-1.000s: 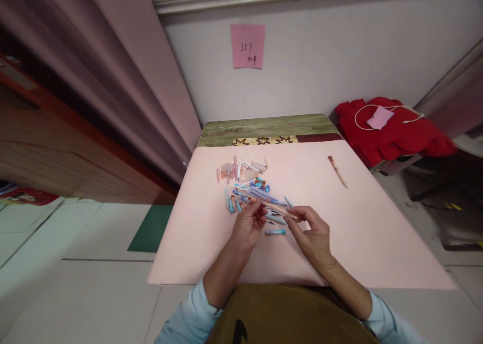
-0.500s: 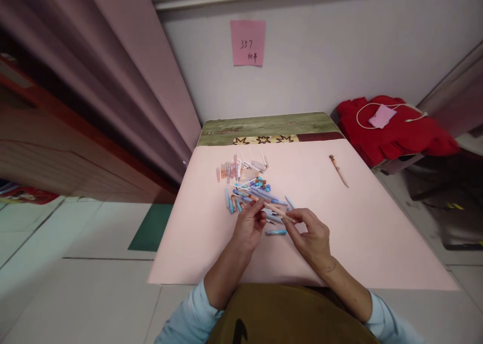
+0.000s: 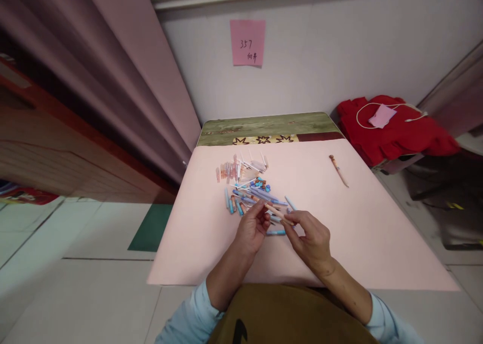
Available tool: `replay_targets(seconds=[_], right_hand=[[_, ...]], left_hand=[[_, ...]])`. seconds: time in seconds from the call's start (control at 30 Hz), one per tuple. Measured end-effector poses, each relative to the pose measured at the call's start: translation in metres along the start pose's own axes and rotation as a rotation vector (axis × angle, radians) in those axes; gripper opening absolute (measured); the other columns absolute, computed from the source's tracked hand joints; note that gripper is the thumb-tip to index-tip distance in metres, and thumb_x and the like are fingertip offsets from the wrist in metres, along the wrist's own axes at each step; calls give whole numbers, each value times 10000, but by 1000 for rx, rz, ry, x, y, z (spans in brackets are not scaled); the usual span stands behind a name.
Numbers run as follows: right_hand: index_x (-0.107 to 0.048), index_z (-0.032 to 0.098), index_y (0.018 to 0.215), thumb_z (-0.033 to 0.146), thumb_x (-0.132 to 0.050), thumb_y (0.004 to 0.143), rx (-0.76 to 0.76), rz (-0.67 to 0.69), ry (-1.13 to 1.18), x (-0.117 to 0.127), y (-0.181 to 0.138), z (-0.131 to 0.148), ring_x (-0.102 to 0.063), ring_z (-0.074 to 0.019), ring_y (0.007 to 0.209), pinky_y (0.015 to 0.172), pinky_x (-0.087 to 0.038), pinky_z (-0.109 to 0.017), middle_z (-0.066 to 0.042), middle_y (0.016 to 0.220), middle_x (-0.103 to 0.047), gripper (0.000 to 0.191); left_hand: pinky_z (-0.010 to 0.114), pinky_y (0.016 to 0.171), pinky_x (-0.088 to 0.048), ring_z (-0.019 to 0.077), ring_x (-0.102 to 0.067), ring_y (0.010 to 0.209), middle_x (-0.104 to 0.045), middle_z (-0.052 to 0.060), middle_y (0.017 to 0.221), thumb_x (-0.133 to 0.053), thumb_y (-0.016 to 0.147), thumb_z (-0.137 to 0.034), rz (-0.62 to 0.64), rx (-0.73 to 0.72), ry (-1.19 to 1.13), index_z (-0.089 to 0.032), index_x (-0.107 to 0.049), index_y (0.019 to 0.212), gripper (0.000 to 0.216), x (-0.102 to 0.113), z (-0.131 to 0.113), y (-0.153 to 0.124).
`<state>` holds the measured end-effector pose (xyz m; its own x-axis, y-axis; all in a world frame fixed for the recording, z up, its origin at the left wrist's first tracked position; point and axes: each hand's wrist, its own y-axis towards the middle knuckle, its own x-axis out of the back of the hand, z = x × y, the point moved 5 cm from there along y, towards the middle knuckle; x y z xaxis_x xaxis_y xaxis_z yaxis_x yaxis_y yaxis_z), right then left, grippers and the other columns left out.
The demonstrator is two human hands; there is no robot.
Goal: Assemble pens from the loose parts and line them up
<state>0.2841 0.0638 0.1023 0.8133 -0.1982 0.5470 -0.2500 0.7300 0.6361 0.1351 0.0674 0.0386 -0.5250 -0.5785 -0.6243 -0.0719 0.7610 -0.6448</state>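
Note:
Between my two hands is a beige pen barrel [image 3: 274, 211], held slantwise over the pile. My left hand [image 3: 253, 227] pinches its upper left end, where a brownish part shows. My right hand [image 3: 310, 237] grips the lower right end with thumb and fingers. Under and behind the hands lie blue and lilac pen parts [image 3: 260, 195], with a bright blue piece [image 3: 275, 232] nearest me. Small blue and brown caps [image 3: 260, 184] sit in a heap just beyond. Farther back are white refills [image 3: 252, 164] and pinkish clear tubes [image 3: 228, 170].
A whole beige pen with a brown top [image 3: 338, 171] lies apart on the right of the pink table cover [image 3: 362, 233]. Beyond the right edge, a red cloth [image 3: 400, 133] carries a white cable [image 3: 362, 123]. A pink note [image 3: 247, 43] is stuck on the wall.
My right hand has slid slightly along the beige barrel toward my left hand, leaving less of it showing. My left hand has shifted a little to the right.

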Motion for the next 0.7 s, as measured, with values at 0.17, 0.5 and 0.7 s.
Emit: replay_targets(seconds=[0.17, 0.5, 0.7], right_hand=[[-635, 228, 949, 168, -615, 881, 29, 11, -20, -5, 0, -1, -681, -158, 777, 714, -511, -277, -31, 843, -713, 93], [-650, 222, 900, 243, -572, 924, 12, 42, -138, -15, 4, -6, -652, -153, 733, 687, -446, -274, -29, 826, -718, 84], [-651, 206, 804, 364, -596, 922, -38, 24, -220, -21, 16, -12, -591, -130, 604, 611, -376, -257, -9, 685, -663, 205]], left_hand=[[117, 416, -438, 43, -560, 487, -669, 18, 672, -714, 815, -241, 13, 11, -3, -94, -689, 849, 153, -1, 2, 3], [115, 397, -432, 54, -590, 518, -695, 32, 731, -730, 804, -231, 14, -34, -18, -104, -674, 848, 146, -5, 1, 13], [161, 533, -531, 100, -666, 637, -717, 54, 781, -691, 831, -195, 78, -123, -40, -110, -680, 842, 87, -15, -10, 25]])
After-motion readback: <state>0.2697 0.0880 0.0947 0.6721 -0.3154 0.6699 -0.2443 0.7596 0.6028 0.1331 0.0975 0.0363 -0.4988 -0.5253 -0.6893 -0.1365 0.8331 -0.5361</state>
